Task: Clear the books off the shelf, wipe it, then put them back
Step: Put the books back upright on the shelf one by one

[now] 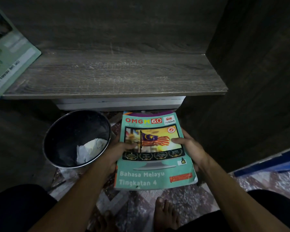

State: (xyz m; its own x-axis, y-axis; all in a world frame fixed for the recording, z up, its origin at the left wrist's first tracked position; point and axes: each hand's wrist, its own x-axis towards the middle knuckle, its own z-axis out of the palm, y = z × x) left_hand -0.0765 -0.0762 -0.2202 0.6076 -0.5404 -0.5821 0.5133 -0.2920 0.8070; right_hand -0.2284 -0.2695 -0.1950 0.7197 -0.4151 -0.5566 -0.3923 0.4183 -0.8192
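Book [155, 153], cover up, long axis toward the shelf [114, 76], title end away; left hand [115, 153] and right hand [190, 148] clasp its sides. Bin [74, 139] just left.

Dim throughout, brightest on the teal book cover [155, 153]. Deep shadow on the shelf [115, 72] walls. Wide-angle bending and soft blur toward the edges.

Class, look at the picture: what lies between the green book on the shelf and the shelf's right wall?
Nothing: in the head view the shelf board is bare from the green book to the right wall.
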